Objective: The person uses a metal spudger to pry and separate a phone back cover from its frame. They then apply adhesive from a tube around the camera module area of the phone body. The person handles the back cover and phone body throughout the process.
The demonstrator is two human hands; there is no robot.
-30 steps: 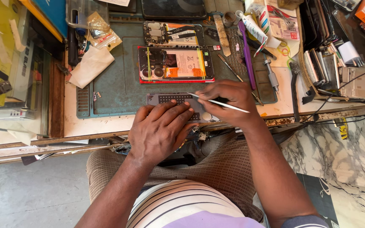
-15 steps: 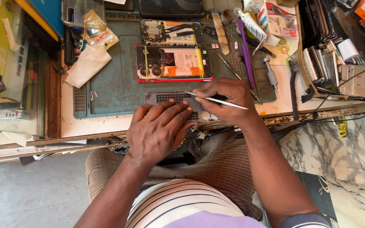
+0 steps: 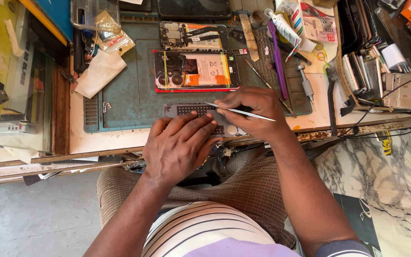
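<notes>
Right hand [image 3: 250, 108] fingers pinch tweezers [image 3: 239, 111] over perforated grey plate [image 3: 186, 110]; left hand [image 3: 179, 145] fingers flat, empty, pressing plate

Teal mat [image 3: 129, 95], red-framed phone [image 3: 196, 71], purple tool [image 3: 278, 62], striped shirt [image 3: 205, 228].

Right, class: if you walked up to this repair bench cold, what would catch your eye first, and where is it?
First, the two hands at the bench's near edge: the left hand lies flat on a grey perforated strip, while the right hand holds thin tweezers over it. Just beyond, on the green mat, lies an opened phone with its red frame and innards exposed.
</notes>
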